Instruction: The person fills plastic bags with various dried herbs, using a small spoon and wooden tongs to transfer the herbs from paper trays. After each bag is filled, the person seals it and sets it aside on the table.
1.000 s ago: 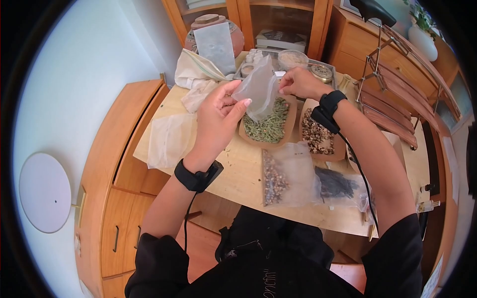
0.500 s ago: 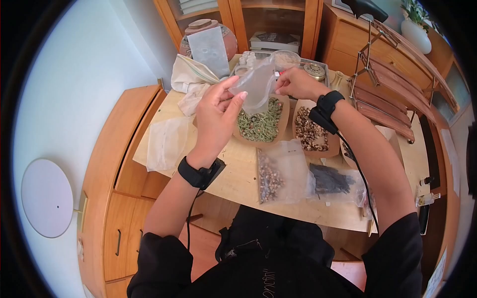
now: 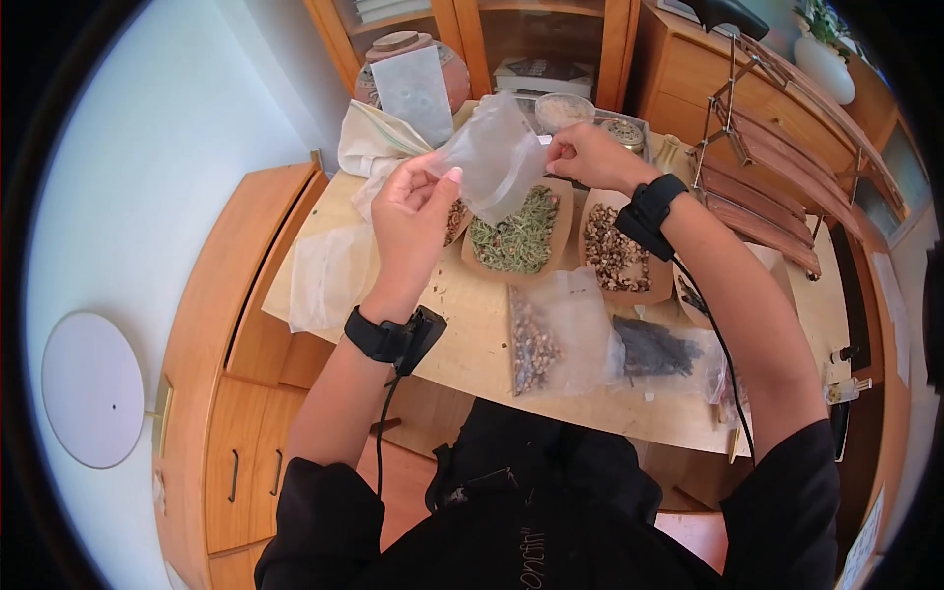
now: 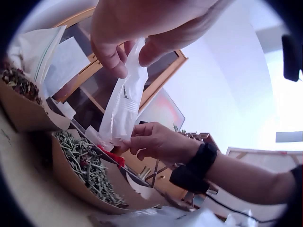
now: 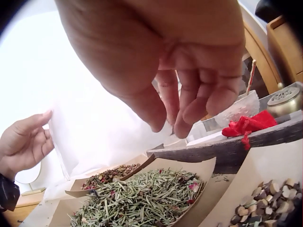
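A translucent plastic bag hangs above the table, held up between both hands. My left hand pinches its left edge between thumb and fingers. At the opposite edge are the fingertips of my right hand, drawn together on the bag's border. A small dark sprig shows on the bag in the left wrist view. Directly below stands a brown paper tray of green dried herb, with a few pink bits in it. Another tray, of reddish-brown dried pieces, is partly hidden behind the left hand and bag.
Right of the herb stands a tray of brown chopped pieces. Nearer the front edge lie a bag of brown pieces and a bag of dark strips. A flat bag lies left. A wooden rack stands right.
The bag has swung broader toward the head camera and a little left. My left hand has shifted slightly left and up, uncovering part of the reddish-brown tray. The right hand has barely moved.
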`<action>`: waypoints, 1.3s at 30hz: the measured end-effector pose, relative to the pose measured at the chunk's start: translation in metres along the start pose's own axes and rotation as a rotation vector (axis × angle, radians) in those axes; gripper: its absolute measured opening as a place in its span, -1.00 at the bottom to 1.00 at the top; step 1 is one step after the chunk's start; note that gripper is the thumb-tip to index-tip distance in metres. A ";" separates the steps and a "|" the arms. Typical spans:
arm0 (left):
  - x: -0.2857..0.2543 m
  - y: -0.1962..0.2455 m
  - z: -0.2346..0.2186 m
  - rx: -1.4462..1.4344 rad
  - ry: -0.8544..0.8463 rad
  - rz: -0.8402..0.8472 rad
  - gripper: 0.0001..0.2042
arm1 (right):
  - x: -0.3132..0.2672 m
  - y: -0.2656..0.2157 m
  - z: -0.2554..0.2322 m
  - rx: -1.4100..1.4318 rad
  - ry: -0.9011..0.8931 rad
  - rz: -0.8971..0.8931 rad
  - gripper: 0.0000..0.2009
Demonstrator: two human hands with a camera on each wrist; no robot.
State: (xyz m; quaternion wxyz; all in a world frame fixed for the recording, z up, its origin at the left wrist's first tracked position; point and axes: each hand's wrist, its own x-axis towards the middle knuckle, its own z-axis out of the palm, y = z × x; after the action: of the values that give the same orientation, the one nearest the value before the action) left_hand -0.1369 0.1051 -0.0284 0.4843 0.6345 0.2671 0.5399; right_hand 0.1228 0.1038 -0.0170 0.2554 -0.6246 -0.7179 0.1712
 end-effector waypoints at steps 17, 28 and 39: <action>-0.046 0.000 -0.114 -0.459 0.395 -0.230 -0.64 | -0.020 -0.008 -0.024 0.063 0.017 0.113 -0.87; -0.078 -0.021 -0.154 0.010 0.523 -0.303 -0.51 | -0.042 -0.048 0.002 -0.087 -0.176 0.017 -0.86; -0.105 -0.010 -0.143 0.503 0.498 -0.199 -0.49 | -0.067 -0.058 0.016 -0.187 -0.494 0.078 -0.81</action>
State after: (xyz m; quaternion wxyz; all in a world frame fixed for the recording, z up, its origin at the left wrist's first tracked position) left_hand -0.2985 0.0654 -0.0891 0.2834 0.5537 0.5616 0.5456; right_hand 0.0722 0.0297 -0.0076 0.0069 -0.6120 -0.7466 0.2609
